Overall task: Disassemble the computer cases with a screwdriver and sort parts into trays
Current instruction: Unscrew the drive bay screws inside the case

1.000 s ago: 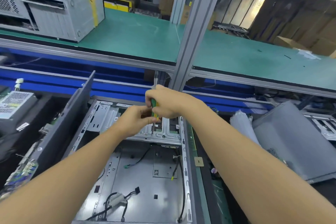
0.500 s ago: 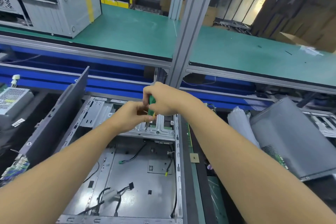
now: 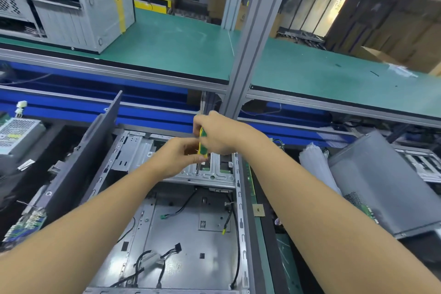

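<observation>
Right hand gripped the screwdriver upright over the drive bracket; left hand pinched its lower handle, seemingly. Tip wanted square seating, firm downward pressure; screw hidden.

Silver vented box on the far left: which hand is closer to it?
Left. The left hand sits well right of the box; the right hand, gripping the screwdriver, is farther right.

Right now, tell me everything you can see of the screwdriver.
The screwdriver has a green and yellow handle, plastic by its look, and a thin metal shaft. It stands nearly upright, tip down on the grey metal bracket at the far end of the open case. The right hand grips the handle; the left hand pinches it low, near the shaft.
</observation>
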